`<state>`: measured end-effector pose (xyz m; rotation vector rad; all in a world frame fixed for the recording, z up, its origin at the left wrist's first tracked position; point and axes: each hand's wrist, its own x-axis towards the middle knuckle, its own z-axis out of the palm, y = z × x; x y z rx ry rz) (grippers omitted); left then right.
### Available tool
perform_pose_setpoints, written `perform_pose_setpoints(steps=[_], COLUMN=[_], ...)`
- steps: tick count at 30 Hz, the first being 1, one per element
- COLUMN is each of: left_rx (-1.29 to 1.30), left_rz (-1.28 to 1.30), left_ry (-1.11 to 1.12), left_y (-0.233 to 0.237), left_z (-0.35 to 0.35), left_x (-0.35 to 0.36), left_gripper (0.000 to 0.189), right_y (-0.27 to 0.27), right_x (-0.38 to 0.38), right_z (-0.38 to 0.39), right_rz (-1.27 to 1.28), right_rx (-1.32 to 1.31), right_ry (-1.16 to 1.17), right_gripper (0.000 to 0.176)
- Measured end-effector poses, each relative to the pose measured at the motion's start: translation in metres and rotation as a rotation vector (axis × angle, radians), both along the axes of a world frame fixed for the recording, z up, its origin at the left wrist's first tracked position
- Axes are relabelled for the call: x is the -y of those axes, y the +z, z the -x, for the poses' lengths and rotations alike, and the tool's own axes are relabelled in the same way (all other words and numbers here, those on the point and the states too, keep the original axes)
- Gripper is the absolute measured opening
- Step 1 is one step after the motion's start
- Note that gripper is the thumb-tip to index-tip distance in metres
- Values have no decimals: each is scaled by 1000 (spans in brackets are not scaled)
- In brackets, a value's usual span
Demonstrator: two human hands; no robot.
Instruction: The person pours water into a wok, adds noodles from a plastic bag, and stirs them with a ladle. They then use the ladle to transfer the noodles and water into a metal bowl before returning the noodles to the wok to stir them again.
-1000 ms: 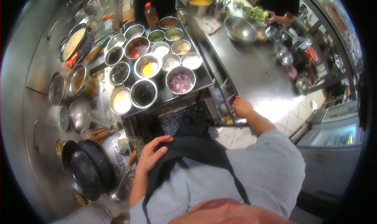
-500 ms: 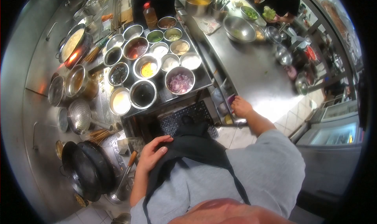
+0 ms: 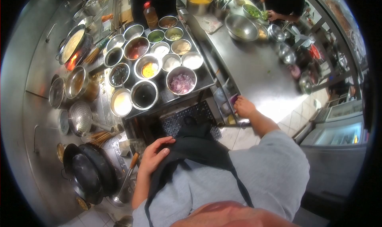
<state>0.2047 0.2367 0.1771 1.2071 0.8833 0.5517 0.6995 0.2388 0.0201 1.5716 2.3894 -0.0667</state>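
Observation:
My left hand (image 3: 156, 150) lies against the dark apron (image 3: 195, 147) at my waist, its fingers stretched out and holding nothing. At the near edge of the steel counter (image 3: 266, 71), my right hand (image 3: 244, 106) has its fingers curled in. A small purple thing (image 3: 234, 99) shows right at those fingertips; I cannot tell whether they grip it. Just left of that hand is a shelf (image 3: 221, 96) under the counter, with containers on it. Chopped red onion fills a metal bowl (image 3: 181, 81) on the dark table ahead.
Several metal bowls of sauces and seasonings crowd the table around a red-capped bottle (image 3: 150, 15). At left, a flame burns under a wok (image 3: 73, 46); nearby are a perforated skimmer (image 3: 80, 118), stacked black woks (image 3: 89, 173) and a ladle (image 3: 126, 179). A person (image 3: 284, 4) handles greens at the back right.
Both of my hands stay in nearly the same place. At the back right, the person's hands and the greens have shifted left toward the bowl of greens. The flame under the wok looks brighter.

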Motion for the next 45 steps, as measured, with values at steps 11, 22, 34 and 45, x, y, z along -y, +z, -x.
perform_pose_setpoints(steps=[11, 22, 34, 45], left_rx=[10, -4, -27, -15], left_rz=[1, 9, 31, -223], left_ry=[2, 5, 8, 110], left_y=[-2, 1, 8, -15], left_z=[-1, -2, -3, 11], left_x=[1, -1, -3, 4], left_gripper=[42, 42, 41, 41], right_y=[-10, -2, -8, -25], right_x=[1, 0, 0, -2], right_z=[-5, -2, -4, 0], right_rz=[-41, -6, -7, -181], right_rx=[-14, -9, -37, -135], right_ry=[17, 17, 5, 161], right_gripper=[18, 25, 18, 22])
